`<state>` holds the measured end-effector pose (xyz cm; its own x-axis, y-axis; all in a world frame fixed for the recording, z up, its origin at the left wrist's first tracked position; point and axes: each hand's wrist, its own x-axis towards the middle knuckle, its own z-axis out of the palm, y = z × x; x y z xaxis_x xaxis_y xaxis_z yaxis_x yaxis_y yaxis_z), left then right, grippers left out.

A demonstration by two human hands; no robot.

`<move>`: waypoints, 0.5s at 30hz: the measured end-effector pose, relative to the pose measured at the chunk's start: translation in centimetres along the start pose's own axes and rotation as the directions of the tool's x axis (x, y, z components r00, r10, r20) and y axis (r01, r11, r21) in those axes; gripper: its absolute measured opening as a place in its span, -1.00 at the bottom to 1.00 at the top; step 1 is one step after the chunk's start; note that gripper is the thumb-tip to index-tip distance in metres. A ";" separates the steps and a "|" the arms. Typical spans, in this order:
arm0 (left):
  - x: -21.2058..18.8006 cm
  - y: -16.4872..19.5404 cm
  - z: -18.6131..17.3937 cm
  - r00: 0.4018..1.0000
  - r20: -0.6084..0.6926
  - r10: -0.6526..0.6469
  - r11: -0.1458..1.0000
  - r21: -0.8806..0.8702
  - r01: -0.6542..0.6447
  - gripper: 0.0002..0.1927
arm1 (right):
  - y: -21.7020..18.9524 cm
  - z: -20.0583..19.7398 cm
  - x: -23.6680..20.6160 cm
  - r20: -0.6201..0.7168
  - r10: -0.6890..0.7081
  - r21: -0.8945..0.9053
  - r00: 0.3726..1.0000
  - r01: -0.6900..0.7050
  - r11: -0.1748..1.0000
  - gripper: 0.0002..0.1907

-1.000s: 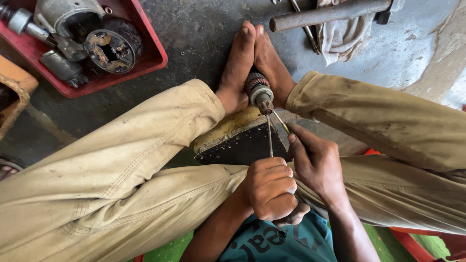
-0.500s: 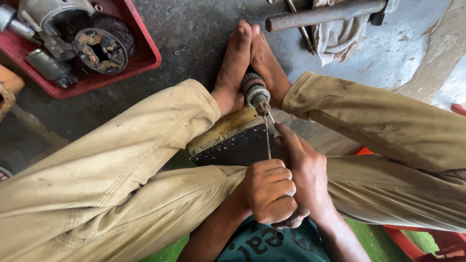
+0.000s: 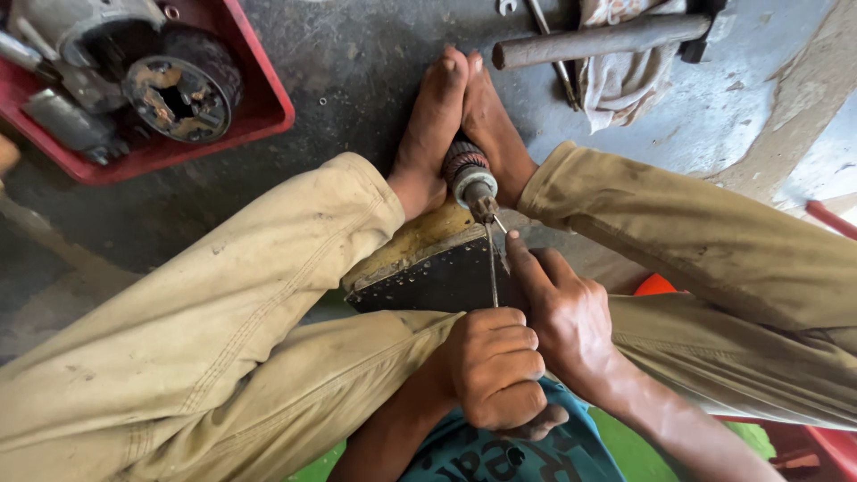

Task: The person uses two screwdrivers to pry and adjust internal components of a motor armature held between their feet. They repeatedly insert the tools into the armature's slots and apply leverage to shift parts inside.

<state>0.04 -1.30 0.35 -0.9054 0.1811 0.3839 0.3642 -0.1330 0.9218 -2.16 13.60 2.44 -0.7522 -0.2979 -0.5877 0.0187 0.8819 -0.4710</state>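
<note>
**Rotor Clamped Between Two Feet, Screwdriver Running Straight Up From the Hands**

While the person sat on the grey workshop floor (image 3: 357,80) with both trouser legs (image 3: 223,312) drawn up, a dark block with a yellowed top (image 3: 428,263) lay between the knees, and beyond it a small motor rotor (image 3: 466,174) stood clamped between the soles of two bare feet (image 3: 446,116). Its long axis ran away from the body, shaft end pointing back toward the hands.

From that shaft end a thin screwdriver (image 3: 491,263) ran almost straight down the picture to the left hand (image 3: 495,375), which was closed in a fist round the handle, so tool and rotor lay nearly in one line. The right hand (image 3: 567,321) sat just beside it and slightly nearer the rotor, fingers curled, its forefinger (image 3: 522,259) stretched forward along the blade toward the tip. A short bright pin or wire end (image 3: 500,225) showed at that tip; what it was I could not tell.

Off to the side stood a red tray (image 3: 259,112) holding motor parts (image 3: 183,85), and farther up lay a hammer handle (image 3: 598,40) across a rag (image 3: 625,80).
</note>
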 end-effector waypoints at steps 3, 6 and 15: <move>0.0 0.0 -0.3 1.000 -0.018 -0.006 1.000 -0.027 0.006 -0.52 | 0.3 -0.2 0.3 0.037 -0.011 -0.011 0.999 0.011 1.000 -0.45; 0.0 -0.1 -0.5 1.000 -0.015 -0.007 0.999 -0.032 0.006 -0.50 | 0.4 -0.1 0.8 -0.015 -0.011 0.061 1.000 0.012 0.998 -0.51; -0.1 -0.3 -0.7 1.000 -0.025 -0.003 0.998 -0.065 0.001 -0.50 | 0.9 -0.9 1.9 0.013 -0.003 0.236 1.000 0.000 0.972 -0.59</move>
<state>-0.16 -2.00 0.03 -0.9117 0.1571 0.3795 0.3479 -0.1961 0.9168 -4.19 14.16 1.43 -0.7438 -0.3055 -0.5945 0.1731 0.7710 -0.6128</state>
